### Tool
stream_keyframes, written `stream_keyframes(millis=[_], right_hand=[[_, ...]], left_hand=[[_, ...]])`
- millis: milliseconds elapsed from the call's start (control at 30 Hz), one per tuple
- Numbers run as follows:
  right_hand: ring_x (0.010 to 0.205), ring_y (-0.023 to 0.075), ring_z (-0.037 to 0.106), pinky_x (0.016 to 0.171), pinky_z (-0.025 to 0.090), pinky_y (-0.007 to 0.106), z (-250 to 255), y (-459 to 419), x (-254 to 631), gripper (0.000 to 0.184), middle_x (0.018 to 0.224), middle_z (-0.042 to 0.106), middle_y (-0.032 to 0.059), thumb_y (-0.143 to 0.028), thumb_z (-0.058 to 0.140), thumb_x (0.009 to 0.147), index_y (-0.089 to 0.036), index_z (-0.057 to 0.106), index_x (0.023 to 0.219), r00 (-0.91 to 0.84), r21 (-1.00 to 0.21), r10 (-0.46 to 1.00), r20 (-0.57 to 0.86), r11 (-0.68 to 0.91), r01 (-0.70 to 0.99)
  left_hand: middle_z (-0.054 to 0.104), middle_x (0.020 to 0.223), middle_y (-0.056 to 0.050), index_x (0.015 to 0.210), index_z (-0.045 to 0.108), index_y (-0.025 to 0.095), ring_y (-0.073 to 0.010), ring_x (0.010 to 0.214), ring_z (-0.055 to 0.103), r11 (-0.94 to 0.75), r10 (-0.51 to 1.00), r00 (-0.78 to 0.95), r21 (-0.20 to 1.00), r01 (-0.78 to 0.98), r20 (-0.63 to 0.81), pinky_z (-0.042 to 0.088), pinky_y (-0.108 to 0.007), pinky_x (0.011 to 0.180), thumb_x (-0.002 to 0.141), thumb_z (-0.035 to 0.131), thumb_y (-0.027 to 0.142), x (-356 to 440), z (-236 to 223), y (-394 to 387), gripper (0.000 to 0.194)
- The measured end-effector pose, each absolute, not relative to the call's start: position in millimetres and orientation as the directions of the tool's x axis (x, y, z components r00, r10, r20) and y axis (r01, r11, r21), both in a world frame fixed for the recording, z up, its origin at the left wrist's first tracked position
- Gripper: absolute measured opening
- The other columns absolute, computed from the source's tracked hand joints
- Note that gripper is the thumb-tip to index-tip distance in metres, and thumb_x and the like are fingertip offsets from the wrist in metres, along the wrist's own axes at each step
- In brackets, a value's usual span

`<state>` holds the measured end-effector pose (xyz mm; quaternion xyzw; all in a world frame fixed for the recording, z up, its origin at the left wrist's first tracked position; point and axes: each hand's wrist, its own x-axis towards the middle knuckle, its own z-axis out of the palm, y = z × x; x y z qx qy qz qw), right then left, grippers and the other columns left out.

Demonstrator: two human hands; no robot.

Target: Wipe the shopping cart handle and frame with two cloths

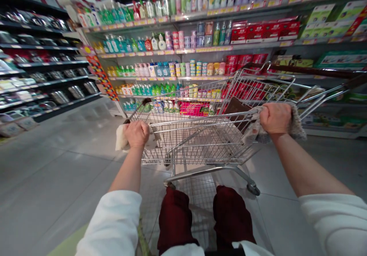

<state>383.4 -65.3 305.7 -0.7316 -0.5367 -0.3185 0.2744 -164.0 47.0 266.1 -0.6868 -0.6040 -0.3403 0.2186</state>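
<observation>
A metal shopping cart (195,149) stands sideways in front of me, its brown handle (318,71) at the upper right. My left hand (137,133) is closed around a cream cloth (121,137) at the left end of the cart's near top rail. Toward the handle end, my right hand (275,117) grips a grey-white cloth (298,123) against the same rail. Part of that cloth hangs down on the inner side of my fist. Both fists hide the rail beneath them. Through the wire mesh, no goods can be made out in the basket.
Behind the cart, long shelves (200,50) hold bottles, tubs, spray cans and boxes. Dark shelves (43,81) with metal pots run along the left. A cart wheel (253,189) rests on the tiled floor (69,172) near my legs. Something pale green (70,242) lies at the lower left.
</observation>
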Motion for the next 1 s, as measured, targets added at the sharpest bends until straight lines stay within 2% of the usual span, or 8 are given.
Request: stream_keyframes(millis=[100, 200, 500, 800, 900, 1000], right_hand=[[0.095, 0.0285, 0.053, 0.093, 0.03, 0.041, 305.6, -61.9, 369.7, 0.023, 0.095, 0.068, 0.0182, -0.022, 0.041, 0.09, -0.017, 0.064, 0.089, 0.286, -0.108, 0.547, 0.786, -0.335, 0.936], [0.093, 0.0284, 0.051, 0.09, 0.031, 0.042, 306.4, -61.6, 361.5, 0.023, 0.092, 0.066, 0.0168, -0.023, 0.039, 0.091, -0.019, 0.061, 0.086, 0.285, -0.122, 0.535, 0.795, -0.319, 0.94], [0.084, 0.0249, 0.046, 0.087, 0.029, 0.041, 305.4, -48.4, 334.3, 0.021, 0.08, 0.059, 0.0106, -0.024, 0.04, 0.092, -0.023, 0.052, 0.075, 0.32, -0.18, 0.471, 0.822, -0.317, 0.931], [0.084, 0.0241, 0.05, 0.089, 0.028, 0.04, 290.6, -18.7, 176.6, 0.025, 0.08, 0.065, 0.0071, -0.027, 0.045, 0.098, -0.021, 0.06, 0.079, 0.12, -0.128, 0.535, 0.836, -0.021, 0.991], [0.084, 0.0242, 0.051, 0.087, 0.027, 0.04, 288.1, -12.0, 158.4, 0.027, 0.08, 0.067, 0.0072, -0.028, 0.045, 0.1, -0.021, 0.062, 0.08, 0.073, -0.107, 0.534, 0.843, 0.033, 0.994], [0.085, 0.0243, 0.052, 0.085, 0.027, 0.04, 288.6, -11.4, 164.4, 0.027, 0.082, 0.068, 0.007, -0.03, 0.045, 0.101, -0.021, 0.065, 0.084, -0.023, -0.038, 0.552, 0.834, 0.098, 0.994]], left_hand=[[0.065, 0.079, -0.011, 0.066, 0.04, 0.023, -0.0261, 0.084, 0.058, -0.155, 0.68, -0.007, 0.153, 0.976, 0.733, 0.034, -0.043, 0.085, 0.094, 0.033, 0.027, -158.6, 265.4, 49.3, 0.029], [0.065, 0.078, -0.01, 0.066, 0.04, 0.023, -0.0264, 0.084, 0.058, -0.147, 0.685, -0.039, 0.191, 0.971, 0.728, 0.034, -0.043, 0.085, 0.094, 0.033, 0.028, -157.4, 266.3, 50.4, 0.03], [0.07, 0.082, -0.014, 0.067, 0.049, 0.022, -0.0291, 0.088, 0.06, -0.098, 0.662, -0.166, 0.304, 0.948, 0.731, 0.034, -0.046, 0.09, 0.096, 0.032, 0.027, -117.7, 270.6, 44.3, 0.034], [0.073, 0.085, -0.011, 0.077, 0.067, 0.02, -0.0265, 0.089, 0.062, -0.326, 0.617, -0.008, 0.265, 0.908, 0.787, 0.032, -0.045, 0.09, 0.103, 0.038, 0.029, 32.2, 283.2, 11.4, 0.039], [0.073, 0.085, -0.011, 0.079, 0.067, 0.02, -0.0268, 0.09, 0.062, -0.369, 0.603, 0.041, 0.234, 0.899, 0.797, 0.032, -0.045, 0.089, 0.104, 0.039, 0.03, 44.2, 283.1, 11.7, 0.039], [0.073, 0.086, -0.011, 0.081, 0.067, 0.02, -0.0266, 0.09, 0.062, -0.434, 0.583, 0.151, 0.149, 0.888, 0.799, 0.031, -0.044, 0.086, 0.104, 0.039, 0.031, 34.8, 282.3, 16.2, 0.037]])
